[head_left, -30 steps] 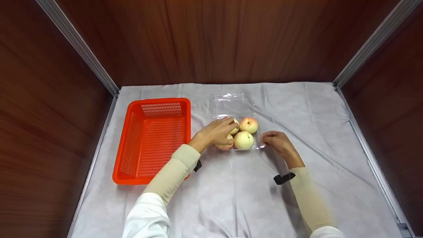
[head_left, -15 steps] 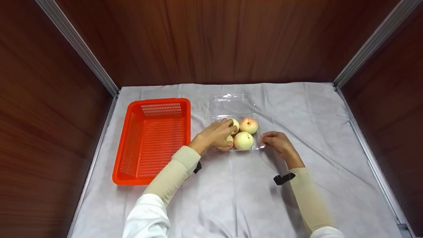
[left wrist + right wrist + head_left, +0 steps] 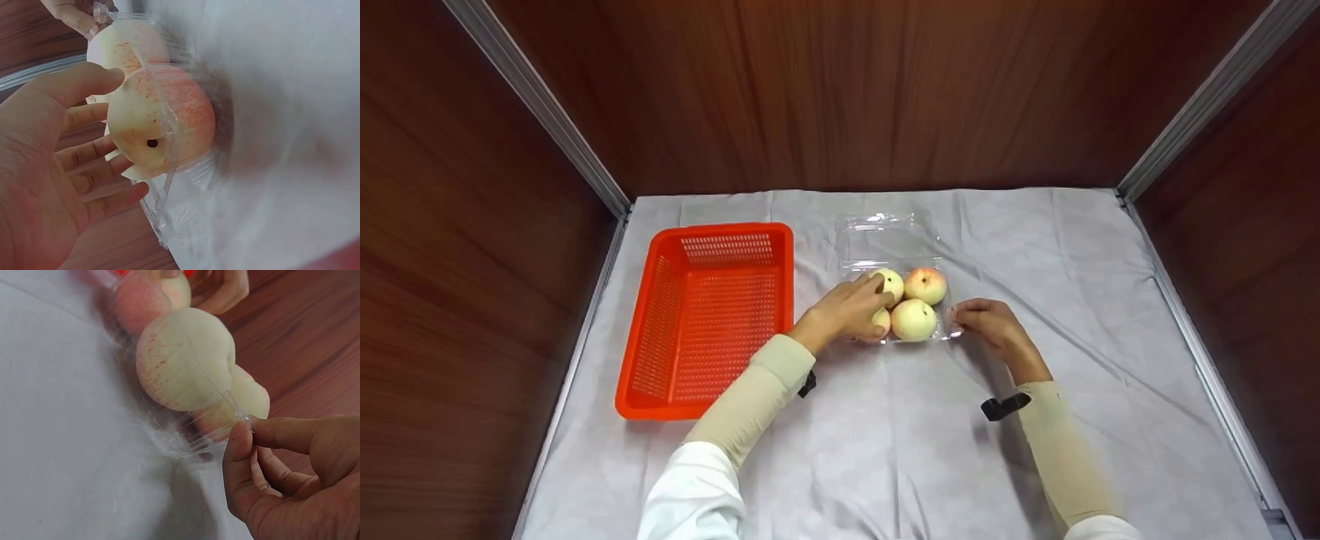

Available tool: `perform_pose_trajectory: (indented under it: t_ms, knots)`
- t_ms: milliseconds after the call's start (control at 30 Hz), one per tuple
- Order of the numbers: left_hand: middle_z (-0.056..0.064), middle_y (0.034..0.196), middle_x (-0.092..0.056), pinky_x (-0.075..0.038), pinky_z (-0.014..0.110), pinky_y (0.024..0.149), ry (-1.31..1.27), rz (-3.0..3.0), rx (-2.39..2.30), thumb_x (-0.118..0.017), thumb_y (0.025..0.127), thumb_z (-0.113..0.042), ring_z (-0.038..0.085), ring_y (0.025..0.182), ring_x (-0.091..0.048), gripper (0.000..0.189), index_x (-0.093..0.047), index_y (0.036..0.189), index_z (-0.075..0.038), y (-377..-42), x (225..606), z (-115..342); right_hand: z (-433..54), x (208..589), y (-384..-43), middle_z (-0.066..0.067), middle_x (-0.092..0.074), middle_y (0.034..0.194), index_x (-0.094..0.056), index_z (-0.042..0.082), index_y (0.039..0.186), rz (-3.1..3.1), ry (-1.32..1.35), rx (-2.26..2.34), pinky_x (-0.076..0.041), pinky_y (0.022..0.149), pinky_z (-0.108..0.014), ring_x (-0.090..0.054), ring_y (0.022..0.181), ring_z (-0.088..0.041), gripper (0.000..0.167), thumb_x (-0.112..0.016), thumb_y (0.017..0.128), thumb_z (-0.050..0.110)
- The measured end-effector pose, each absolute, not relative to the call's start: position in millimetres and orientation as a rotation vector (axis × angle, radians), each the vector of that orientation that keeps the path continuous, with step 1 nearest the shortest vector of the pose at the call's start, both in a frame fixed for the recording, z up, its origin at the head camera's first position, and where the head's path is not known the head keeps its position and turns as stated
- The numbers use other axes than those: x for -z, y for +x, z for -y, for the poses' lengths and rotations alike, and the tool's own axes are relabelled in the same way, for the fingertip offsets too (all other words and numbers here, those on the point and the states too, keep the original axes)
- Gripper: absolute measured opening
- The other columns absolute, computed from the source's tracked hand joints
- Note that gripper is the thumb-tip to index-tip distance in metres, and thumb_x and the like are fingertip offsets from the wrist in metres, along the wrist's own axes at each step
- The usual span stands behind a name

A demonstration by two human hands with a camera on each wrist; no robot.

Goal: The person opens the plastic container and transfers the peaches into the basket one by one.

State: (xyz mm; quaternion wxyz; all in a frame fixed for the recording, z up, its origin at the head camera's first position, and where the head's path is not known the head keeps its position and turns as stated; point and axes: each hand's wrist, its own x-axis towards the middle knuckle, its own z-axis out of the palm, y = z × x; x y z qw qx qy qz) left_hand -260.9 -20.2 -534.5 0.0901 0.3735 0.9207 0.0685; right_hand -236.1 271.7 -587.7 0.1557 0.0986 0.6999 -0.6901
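Several pale yellow and pink peaches fill the base of a clear plastic clamshell box [image 3: 947, 331], whose lid [image 3: 881, 241] lies folded back on the far side. My left hand [image 3: 844, 309] hovers over the left side of the box. In the left wrist view its thumb and spread fingers stand beside the near-left peach [image 3: 174, 118], not curled round it; light contact cannot be told. My right hand [image 3: 994, 324] pinches the box's right rim [image 3: 239, 408] between thumb and fingertips. The near-right peach [image 3: 913, 320] and the far-right peach [image 3: 925, 285] show fully from above.
An orange-red perforated plastic basket [image 3: 785, 274] stands left of the box, beside the left forearm. A pale grey cloth [image 3: 1080, 300] covers the table. Dark wood-grain panels [image 3: 870, 97] enclose the back and both sides.
My left hand has drawn slightly back and left, baring more of the far-left peach. The right hand stays at the box rim; the box has not visibly moved.
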Motion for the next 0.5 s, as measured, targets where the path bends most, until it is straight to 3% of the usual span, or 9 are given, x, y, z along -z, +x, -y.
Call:
perform_pose_trajectory:
  t_ms: [333,500]
  knots:
    - [0.015,0.135,-0.054,-0.059,0.05,0.088,1.063,-2.721,-0.188,-0.074,0.094,-0.04,0.036,0.106,-0.068,0.05,-0.065,0.137,-0.017,-258.5,540.3,19.4,-272.7,588.2,-236.5,0.005,-0.071,0.08,-0.069,-0.008,0.106,-2.024,0.299,1.945,-0.058,0.074,-0.019,-0.068,0.074,-0.005,0.01,-0.067,0.097,-0.003]
    - [0.018,0.136,-0.05,-0.06,0.051,0.088,1.034,-2.689,-0.262,-0.071,0.095,-0.034,0.038,0.105,-0.067,0.049,-0.062,0.138,-0.014,-257.7,541.2,19.5,-273.0,588.1,-237.3,0.005,-0.071,0.08,-0.069,-0.008,0.107,-2.028,0.291,1.943,-0.058,0.074,-0.019,-0.068,0.075,-0.005,0.012,-0.066,0.097,-0.003]
